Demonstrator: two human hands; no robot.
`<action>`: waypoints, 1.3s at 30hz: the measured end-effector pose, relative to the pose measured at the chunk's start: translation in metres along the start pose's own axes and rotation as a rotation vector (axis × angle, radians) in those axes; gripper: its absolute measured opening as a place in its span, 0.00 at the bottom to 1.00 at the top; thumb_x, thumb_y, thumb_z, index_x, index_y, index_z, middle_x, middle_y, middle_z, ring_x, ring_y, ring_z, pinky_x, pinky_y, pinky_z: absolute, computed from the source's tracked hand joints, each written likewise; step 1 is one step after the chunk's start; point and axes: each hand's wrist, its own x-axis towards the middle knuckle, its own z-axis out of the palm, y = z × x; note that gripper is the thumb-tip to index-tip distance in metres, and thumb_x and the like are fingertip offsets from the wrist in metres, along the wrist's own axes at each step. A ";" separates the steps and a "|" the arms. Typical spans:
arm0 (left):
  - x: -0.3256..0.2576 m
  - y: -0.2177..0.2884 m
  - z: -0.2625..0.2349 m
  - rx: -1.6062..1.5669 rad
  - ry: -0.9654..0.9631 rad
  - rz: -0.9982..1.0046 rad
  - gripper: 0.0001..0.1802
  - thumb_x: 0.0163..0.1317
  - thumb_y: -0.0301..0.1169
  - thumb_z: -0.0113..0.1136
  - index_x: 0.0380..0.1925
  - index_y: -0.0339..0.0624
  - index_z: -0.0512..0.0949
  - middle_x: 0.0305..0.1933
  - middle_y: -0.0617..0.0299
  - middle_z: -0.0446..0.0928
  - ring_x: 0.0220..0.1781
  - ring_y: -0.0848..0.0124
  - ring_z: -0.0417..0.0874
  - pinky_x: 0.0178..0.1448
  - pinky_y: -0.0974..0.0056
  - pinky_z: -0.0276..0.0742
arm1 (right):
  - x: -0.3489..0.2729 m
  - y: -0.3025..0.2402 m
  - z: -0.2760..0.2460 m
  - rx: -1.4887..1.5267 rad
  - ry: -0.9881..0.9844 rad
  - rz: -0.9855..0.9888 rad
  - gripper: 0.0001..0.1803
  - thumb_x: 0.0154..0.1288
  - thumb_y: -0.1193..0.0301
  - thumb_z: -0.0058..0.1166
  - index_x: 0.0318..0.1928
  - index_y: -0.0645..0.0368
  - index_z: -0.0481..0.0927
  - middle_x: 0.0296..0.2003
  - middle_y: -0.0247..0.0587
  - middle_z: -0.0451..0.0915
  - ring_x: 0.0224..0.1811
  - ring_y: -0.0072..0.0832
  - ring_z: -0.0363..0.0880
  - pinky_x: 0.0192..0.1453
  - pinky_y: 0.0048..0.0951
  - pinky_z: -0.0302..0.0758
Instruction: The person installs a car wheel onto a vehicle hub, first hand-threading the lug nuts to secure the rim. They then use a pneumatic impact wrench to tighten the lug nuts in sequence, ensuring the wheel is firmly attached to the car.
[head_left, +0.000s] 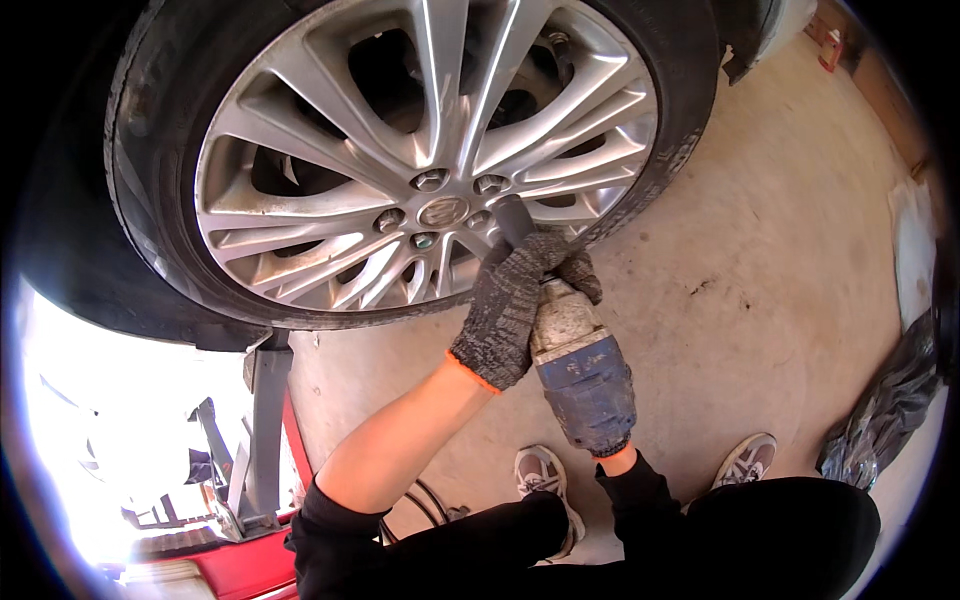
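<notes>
A blue and grey impact wrench [588, 385] points up at the wheel, with a dark socket [513, 218] on its nose. The socket's end is close to the lug nuts on the lower right of the hub; whether it touches one I cannot tell. My left hand [508, 305], in a dark knitted glove with an orange cuff, is closed around the front of the wrench by the socket. My right hand [611, 449] is at the rear of the wrench, its fingers hidden beneath the tool body. The silver alloy wheel [330, 150] has several lug nuts [430, 180] around its centre cap [443, 212].
The black tire [150, 190] surrounds the rim, above a concrete floor [740, 270]. A grey metal post [268, 430] and a red base [250, 565] stand at left. Dark hoses [428, 503] lie near my left shoe [542, 475]. A black plastic bag [885, 415] is at right.
</notes>
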 end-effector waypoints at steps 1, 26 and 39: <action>0.000 0.002 -0.001 0.009 0.003 0.001 0.11 0.59 0.34 0.56 0.33 0.35 0.73 0.28 0.53 0.77 0.31 0.60 0.81 0.36 0.56 0.82 | 0.002 0.001 -0.002 0.015 -0.008 0.024 0.31 0.68 0.55 0.40 0.69 0.48 0.53 0.68 0.38 0.56 0.69 0.33 0.56 0.71 0.42 0.54; 0.029 0.022 -0.029 -0.254 -0.161 -0.086 0.12 0.60 0.28 0.51 0.41 0.32 0.70 0.27 0.55 0.73 0.29 0.61 0.78 0.38 0.54 0.80 | 0.042 0.030 0.020 -0.306 0.241 -0.175 0.21 0.67 0.73 0.46 0.60 0.64 0.66 0.56 0.44 0.71 0.56 0.29 0.71 0.60 0.31 0.69; 0.032 0.025 -0.028 -0.243 -0.189 -0.066 0.06 0.61 0.27 0.49 0.34 0.35 0.71 0.26 0.55 0.74 0.27 0.61 0.79 0.35 0.55 0.81 | 0.011 0.057 -0.005 -0.428 -0.130 -0.204 0.27 0.71 0.59 0.36 0.67 0.53 0.56 0.64 0.40 0.61 0.65 0.32 0.61 0.68 0.35 0.60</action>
